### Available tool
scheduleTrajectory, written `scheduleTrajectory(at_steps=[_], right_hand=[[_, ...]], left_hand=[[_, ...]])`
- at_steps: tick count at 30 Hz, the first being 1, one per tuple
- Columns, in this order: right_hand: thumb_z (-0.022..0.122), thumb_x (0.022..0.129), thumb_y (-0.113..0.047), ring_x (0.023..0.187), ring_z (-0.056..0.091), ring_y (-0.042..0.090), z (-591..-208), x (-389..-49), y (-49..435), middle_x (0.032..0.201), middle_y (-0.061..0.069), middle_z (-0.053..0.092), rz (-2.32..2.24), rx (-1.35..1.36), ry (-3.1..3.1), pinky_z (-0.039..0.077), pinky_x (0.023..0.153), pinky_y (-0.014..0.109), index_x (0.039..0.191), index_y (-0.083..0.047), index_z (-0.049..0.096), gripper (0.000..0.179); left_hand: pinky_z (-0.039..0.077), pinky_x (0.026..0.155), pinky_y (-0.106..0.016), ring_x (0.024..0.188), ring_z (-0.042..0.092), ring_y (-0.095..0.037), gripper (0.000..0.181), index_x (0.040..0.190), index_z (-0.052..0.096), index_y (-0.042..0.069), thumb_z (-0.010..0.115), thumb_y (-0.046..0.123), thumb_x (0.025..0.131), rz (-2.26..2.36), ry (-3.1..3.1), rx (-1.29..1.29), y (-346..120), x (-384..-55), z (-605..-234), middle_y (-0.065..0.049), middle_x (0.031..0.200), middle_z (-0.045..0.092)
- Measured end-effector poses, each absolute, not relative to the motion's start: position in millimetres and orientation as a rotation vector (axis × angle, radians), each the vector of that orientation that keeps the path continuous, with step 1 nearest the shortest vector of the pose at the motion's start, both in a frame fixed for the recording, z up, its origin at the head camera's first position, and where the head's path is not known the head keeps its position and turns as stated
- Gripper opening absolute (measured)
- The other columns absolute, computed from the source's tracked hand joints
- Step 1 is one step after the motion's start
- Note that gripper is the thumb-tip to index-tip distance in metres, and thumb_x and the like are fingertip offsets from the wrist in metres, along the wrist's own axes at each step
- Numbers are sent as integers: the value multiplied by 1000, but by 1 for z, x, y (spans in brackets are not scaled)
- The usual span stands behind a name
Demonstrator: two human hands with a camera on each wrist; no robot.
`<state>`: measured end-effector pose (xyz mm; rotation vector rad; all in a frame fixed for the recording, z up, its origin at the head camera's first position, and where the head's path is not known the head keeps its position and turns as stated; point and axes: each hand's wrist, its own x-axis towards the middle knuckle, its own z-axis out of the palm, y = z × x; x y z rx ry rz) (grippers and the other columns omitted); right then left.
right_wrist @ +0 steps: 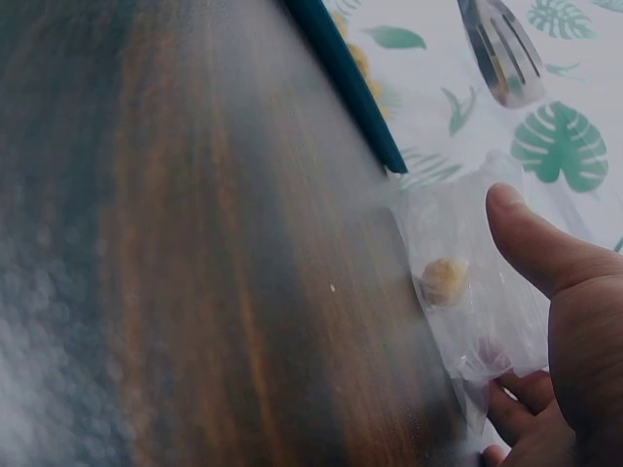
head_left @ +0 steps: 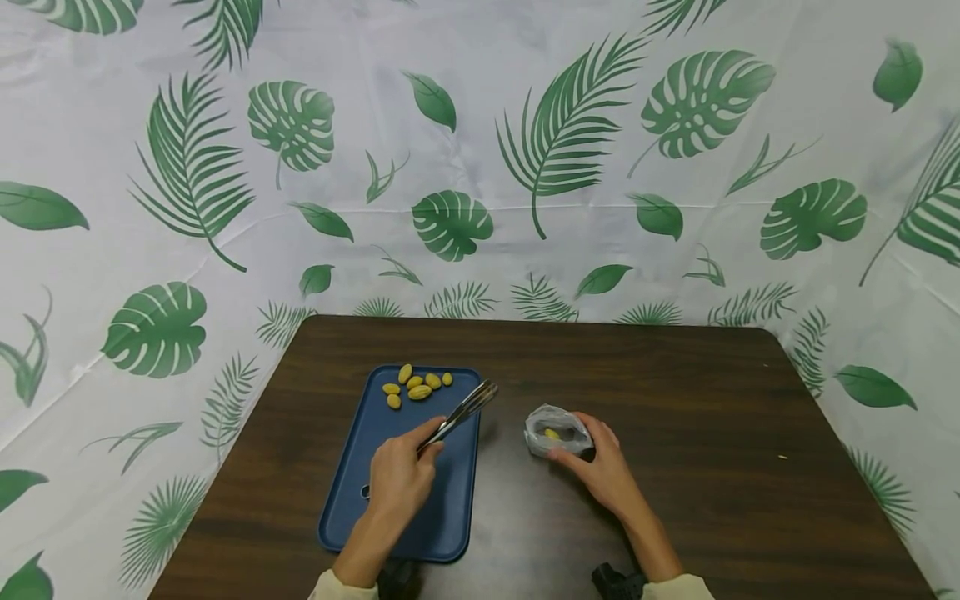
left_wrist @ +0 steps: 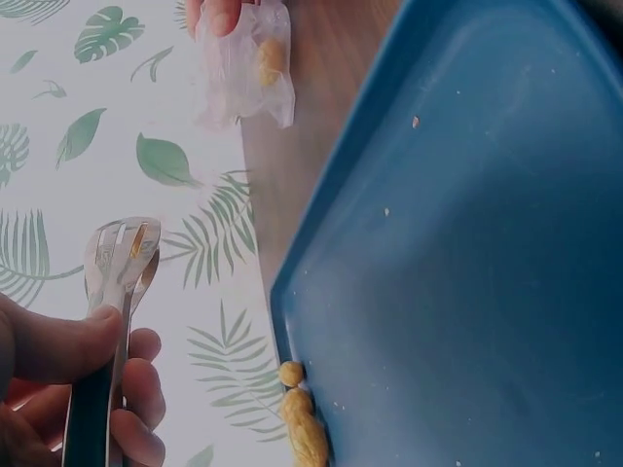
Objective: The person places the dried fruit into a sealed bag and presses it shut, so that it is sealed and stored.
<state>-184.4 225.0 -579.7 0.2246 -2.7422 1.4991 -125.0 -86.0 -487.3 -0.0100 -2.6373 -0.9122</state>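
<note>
one table (head_left: pixel 712 400) bears one blue tray (head_left: pixel 448 508) at nine o'clock, with seven yellow pieces (head_left: pixel 420 392) grouped toward the tray's twelve o'clock end. at the tray's three o'clock are one clear bag (head_left: pixel 535 442), with one yellow piece (head_left: pixel 552 434) visible inside, and one right hand (head_left: pixel 602 462). over the tray are one left hand (head_left: pixel 401 473) and one pair of tongs (head_left: pixel 468 405), its tips toward two o'clock.

Left hand (left_wrist: pixel 63 355) gripping metal tongs (left_wrist: pixel 122 261), blue tray (left_wrist: pixel 458 263), clear bag (left_wrist: pixel 226 80)
</note>
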Motion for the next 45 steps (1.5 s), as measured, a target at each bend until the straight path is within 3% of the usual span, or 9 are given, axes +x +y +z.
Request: scheduleTrajectory(at_steps=[9,19,23,45], right_hand=[[84,85,-44,140,40,40,-579,-186,226,144,13,58,1496,229,-2738,35,109,66,147,-16,52,76],[85,84,-44,138,42,38,-576,-188,225,141,11,60,1510,242,-2731,36,108,64,146,-17,53,75],[85,85,-43,138,43,38,-577,-189,225,141,11,61,1508,240,-2725,35,108,63,146,-17,54,73],[84,84,-47,140,41,38,-579,-185,227,141,8,60,1510,238,-2743,36,107,65,146,-21,53,74]], left_hand=[[49,59,-33,60,56,-8,35,122,78,16,79,11,87,-915,-2616,-62,-78,-126,-484,-7,94,81],[36,49,-23,51,45,-3,35,124,77,13,78,9,89,-1007,-2597,-104,-70,-126,-479,-8,96,81],[37,51,-22,57,52,-4,34,123,78,14,79,9,89,-996,-2598,-129,-65,-126,-480,-8,100,81],[39,52,-20,52,52,0,34,123,78,17,79,14,89,-957,-2601,-230,-48,-125,-490,-6,95,82]])
